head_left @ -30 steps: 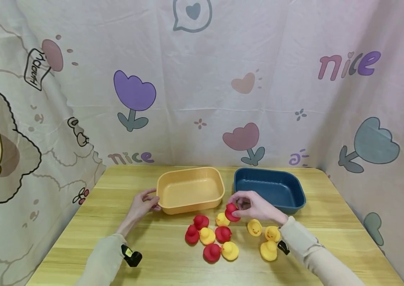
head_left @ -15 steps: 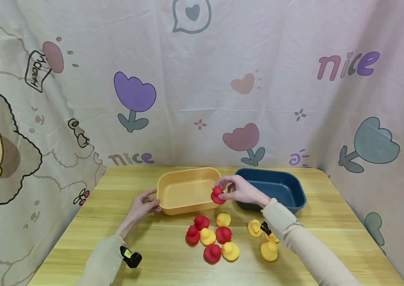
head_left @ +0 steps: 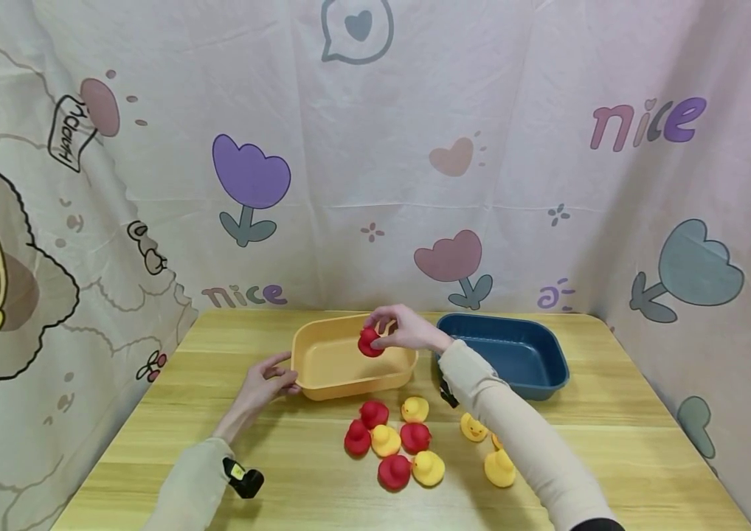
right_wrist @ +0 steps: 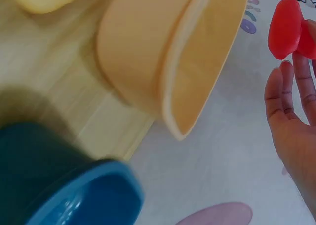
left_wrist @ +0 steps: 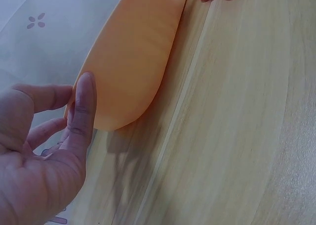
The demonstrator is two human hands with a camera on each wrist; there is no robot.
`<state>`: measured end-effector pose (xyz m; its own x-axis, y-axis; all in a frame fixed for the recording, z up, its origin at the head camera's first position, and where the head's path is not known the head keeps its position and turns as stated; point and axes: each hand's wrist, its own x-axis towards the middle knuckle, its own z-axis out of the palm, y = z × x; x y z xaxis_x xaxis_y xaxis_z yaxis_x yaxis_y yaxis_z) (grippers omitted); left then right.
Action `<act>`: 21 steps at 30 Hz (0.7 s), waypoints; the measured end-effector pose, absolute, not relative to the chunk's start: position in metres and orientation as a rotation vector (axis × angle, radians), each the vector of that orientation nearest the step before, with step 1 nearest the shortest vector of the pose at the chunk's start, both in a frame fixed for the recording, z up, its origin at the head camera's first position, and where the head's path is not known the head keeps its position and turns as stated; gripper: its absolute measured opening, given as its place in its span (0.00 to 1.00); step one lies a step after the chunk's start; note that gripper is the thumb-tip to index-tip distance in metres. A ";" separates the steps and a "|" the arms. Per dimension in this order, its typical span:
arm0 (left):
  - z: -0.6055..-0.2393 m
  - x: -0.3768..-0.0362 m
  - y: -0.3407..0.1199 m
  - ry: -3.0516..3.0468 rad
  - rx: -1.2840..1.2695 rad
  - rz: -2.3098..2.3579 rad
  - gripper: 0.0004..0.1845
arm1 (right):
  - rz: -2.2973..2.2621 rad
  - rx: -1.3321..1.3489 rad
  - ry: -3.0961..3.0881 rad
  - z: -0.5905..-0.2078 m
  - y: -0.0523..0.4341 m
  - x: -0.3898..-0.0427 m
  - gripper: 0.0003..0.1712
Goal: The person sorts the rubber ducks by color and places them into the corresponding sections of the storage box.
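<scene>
A red rubber duck (head_left: 369, 342) is pinched between the thumb and fingers of my right hand (head_left: 409, 330), above the inside of the yellow plastic basin (head_left: 355, 386). The right wrist view shows this duck (right_wrist: 285, 29) at the fingertips, partly cut off by the frame edge. My left hand (head_left: 265, 385) holds the basin's left end. In the left wrist view its thumb (left_wrist: 83, 106) lies along the outer wall, with the other fingers at the rim. In front of the basin lie red ducks (head_left: 394, 470) and yellow ducks (head_left: 428, 468) in a loose group.
A dark blue basin (head_left: 515, 354) stands right of the yellow one, partly behind my right sleeve (head_left: 515, 428). More yellow ducks (head_left: 499, 468) lie on the wooden table (head_left: 309, 472) near that forearm. A patterned cloth (head_left: 362, 169) hangs behind the table.
My right hand has carried the red duck from the group, up and leftward, to over the yellow basin. The left hand has stayed at the basin's end.
</scene>
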<state>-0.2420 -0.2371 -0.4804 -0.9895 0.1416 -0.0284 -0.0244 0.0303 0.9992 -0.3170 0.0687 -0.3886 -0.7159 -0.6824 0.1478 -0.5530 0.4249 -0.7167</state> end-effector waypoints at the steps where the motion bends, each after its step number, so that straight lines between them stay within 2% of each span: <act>1: -0.485 -0.244 -0.239 2.157 0.140 2.108 0.35 | -1.163 -1.093 2.507 -0.388 0.065 -0.320 0.18; 5: -0.498 -0.252 -0.246 2.113 0.213 2.127 0.35 | -1.172 -1.062 2.483 -0.387 0.051 -0.331 0.18; 12: -0.484 -0.241 -0.241 2.145 0.169 2.127 0.36 | -1.250 -1.020 2.396 -0.396 0.023 -0.349 0.17; 17: -0.506 -0.255 -0.252 2.066 0.249 2.183 0.36 | -1.315 -0.956 2.346 -0.404 0.007 -0.352 0.18; 21: -0.521 -0.265 -0.255 2.102 0.203 2.163 0.36 | -1.348 -0.937 2.316 -0.402 0.000 -0.346 0.19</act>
<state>-0.2652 -0.2552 -0.5210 -0.9840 0.1776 0.0135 0.0085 -0.0292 0.9995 -0.3461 -0.0001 -0.4016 -0.7415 -0.6680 0.0626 -0.3843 0.3465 -0.8557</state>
